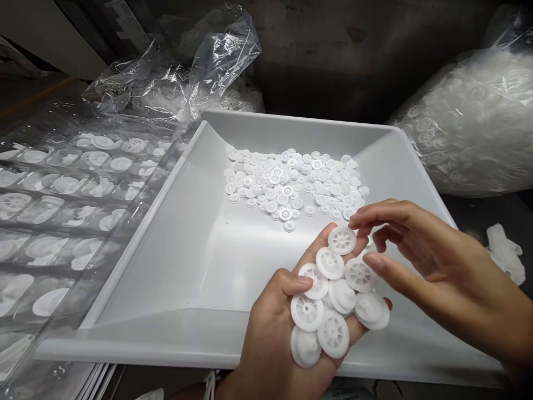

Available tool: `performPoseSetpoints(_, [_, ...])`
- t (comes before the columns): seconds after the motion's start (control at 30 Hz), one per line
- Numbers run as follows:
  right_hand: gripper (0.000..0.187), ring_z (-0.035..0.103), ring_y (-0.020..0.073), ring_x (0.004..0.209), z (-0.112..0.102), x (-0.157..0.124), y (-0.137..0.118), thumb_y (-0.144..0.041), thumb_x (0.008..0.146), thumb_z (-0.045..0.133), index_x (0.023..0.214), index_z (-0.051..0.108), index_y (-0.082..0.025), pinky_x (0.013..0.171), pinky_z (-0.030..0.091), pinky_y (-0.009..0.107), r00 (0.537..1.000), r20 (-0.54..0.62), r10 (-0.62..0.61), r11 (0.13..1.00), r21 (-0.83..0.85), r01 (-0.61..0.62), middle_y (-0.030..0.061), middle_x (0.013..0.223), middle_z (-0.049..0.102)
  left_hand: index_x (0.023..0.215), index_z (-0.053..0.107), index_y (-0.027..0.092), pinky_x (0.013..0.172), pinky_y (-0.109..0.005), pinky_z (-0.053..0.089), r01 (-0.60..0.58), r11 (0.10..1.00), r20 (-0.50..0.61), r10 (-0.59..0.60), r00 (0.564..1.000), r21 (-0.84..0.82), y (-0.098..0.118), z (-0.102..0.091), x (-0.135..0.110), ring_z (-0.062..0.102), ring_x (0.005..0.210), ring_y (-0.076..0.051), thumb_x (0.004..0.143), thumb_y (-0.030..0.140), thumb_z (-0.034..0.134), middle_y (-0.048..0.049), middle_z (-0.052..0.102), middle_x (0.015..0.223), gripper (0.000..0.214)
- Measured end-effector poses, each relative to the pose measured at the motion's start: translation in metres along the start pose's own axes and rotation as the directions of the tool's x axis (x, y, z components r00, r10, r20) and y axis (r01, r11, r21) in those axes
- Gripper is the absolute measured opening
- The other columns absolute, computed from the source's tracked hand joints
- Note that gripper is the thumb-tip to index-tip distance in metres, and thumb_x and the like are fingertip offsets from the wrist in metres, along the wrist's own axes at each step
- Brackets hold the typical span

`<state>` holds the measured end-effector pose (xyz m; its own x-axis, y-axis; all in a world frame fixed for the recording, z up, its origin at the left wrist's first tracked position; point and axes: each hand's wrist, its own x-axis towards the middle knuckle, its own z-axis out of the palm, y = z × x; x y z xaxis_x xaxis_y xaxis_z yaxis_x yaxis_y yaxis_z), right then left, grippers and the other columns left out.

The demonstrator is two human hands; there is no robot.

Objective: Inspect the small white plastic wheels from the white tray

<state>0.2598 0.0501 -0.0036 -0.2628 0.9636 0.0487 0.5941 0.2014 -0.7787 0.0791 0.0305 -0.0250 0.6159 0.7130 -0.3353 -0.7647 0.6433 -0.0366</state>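
My left hand (275, 339) is palm up over the near edge of a white tray (175, 278), cupping several white plastic wheels (333, 294) with spokes. Its thumb presses on one of the wheels. My right hand (420, 261) hovers just right of the pile, fingers curved, with its fingertips touching the topmost wheel (342, 240). A heap of smaller white wheels (291, 183) lies at the far end of the tray.
To the left lie clear plastic blister trays (62, 211) with white parts in their pockets. A crumpled clear bag (187, 78) sits behind them. A full bag of white wheels (474, 122) stands at the right. Small white scraps (503, 253) lie beside the tray.
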Motion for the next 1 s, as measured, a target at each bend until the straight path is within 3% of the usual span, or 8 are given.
performPoseSetpoints(0.17, [0.041,0.042,0.0203,0.126,0.003,-0.006,-0.006,-0.036,0.089,0.067,0.125,0.048,-0.039,0.100,0.046,0.023,0.986,0.078,-0.150,0.988,-0.009,0.151,-0.0018,0.130,0.045,0.140,0.049,0.021,0.115,-0.049,0.027,0.017,1.000,0.040,-0.017,0.999,0.009,0.002,-0.001,0.000,0.052,0.128,-0.031,0.077,0.020,0.044,-0.0080,0.064,0.130,0.063])
performPoseSetpoints(0.27, [0.039,0.043,0.0202,0.124,0.002,-0.004,-0.011,-0.036,0.091,0.064,0.126,0.048,-0.040,0.094,0.049,0.022,0.984,0.134,-0.121,0.992,-0.025,0.125,-0.0019,0.131,0.044,0.139,0.050,0.021,0.113,-0.051,0.029,0.039,0.998,0.062,-0.041,0.997,0.039,0.003,-0.003,0.001,0.052,0.129,-0.032,0.076,0.020,0.044,-0.0072,0.064,0.130,0.063])
performPoseSetpoints(0.5, [0.038,0.045,0.0223,0.123,0.003,-0.005,-0.012,-0.037,0.090,0.064,0.125,0.050,-0.040,0.096,0.051,0.026,0.988,0.106,-0.113,0.993,-0.001,0.114,-0.0005,0.129,0.045,0.137,0.052,0.022,0.112,-0.049,0.031,0.038,0.997,0.101,-0.044,0.994,0.068,0.001,-0.006,0.001,0.053,0.127,-0.031,0.077,0.021,0.042,-0.0070,0.062,0.132,0.060])
performPoseSetpoints(0.67, [0.038,0.046,0.0224,0.122,0.008,-0.009,-0.015,-0.035,0.089,0.065,0.123,0.051,-0.044,0.072,0.056,0.018,0.987,0.095,-0.133,0.988,-0.068,0.140,-0.0011,0.131,0.043,0.134,0.053,0.021,0.108,-0.050,0.034,-0.014,0.987,0.087,0.000,0.996,0.159,-0.004,0.002,-0.003,0.057,0.122,-0.031,0.077,0.017,0.045,-0.0104,0.068,0.116,0.058])
performPoseSetpoints(0.77, [0.033,0.054,0.0237,0.112,0.011,-0.010,-0.018,-0.035,0.088,0.065,0.119,0.056,-0.042,0.062,0.055,0.021,0.994,0.038,-0.105,0.991,-0.084,0.108,0.0008,0.130,0.046,0.134,0.054,0.022,0.107,-0.052,0.034,-0.028,0.974,0.045,0.018,0.999,0.225,-0.007,0.005,-0.005,0.059,0.118,-0.032,0.082,0.019,0.044,-0.0116,0.068,0.114,0.052])
performPoseSetpoints(1.0, [0.031,0.060,0.0296,0.104,0.012,-0.001,-0.017,-0.050,0.083,0.066,0.106,0.065,-0.030,0.072,0.059,0.034,1.000,-0.028,-0.006,1.000,-0.030,0.005,0.0079,0.107,0.060,0.132,0.056,0.025,0.107,-0.051,0.037,-0.025,0.980,-0.017,0.028,0.999,0.196,-0.006,0.002,-0.006,0.057,0.122,-0.032,0.084,0.019,0.047,-0.0087,0.063,0.131,0.049])
